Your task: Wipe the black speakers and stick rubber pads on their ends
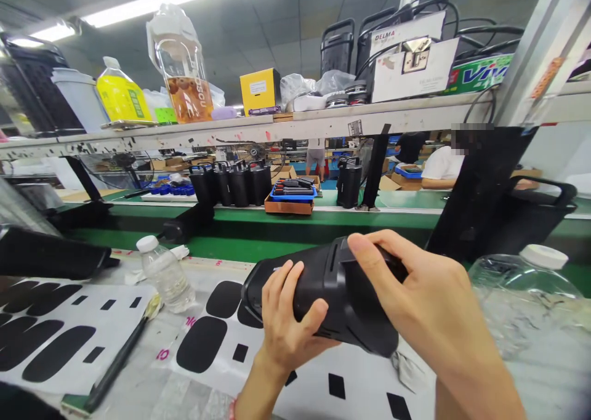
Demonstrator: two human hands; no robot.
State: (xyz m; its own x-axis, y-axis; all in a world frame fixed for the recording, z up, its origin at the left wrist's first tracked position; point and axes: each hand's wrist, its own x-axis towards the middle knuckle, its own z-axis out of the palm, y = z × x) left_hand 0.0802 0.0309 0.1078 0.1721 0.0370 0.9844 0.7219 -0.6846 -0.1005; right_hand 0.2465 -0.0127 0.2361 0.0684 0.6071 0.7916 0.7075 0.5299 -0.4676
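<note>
Both hands grip a black housing (pixel 332 297), held tilted just above the worktop (pixel 138 383), lying lengthwise left to right. Left hand (pixel 289 321) comes up from below, wrist bent, fingers curled over the housing's near side, thumb pressed on its lower face. Right hand (pixel 415 303) reaches in from the right, forearm low in frame, fingers wrapped over the top, index finger stretched along the ridge. Under the housing lies a white sticker sheet (pixel 221 340) with black pads. A small water bottle (pixel 165 273) stands to the left, a black pen (pixel 117 361) near it. A large clear jug (pixel 521 297) sits at right. Row of black units (pixel 233 183) on the green conveyor (pixel 277 220) behind.
</note>
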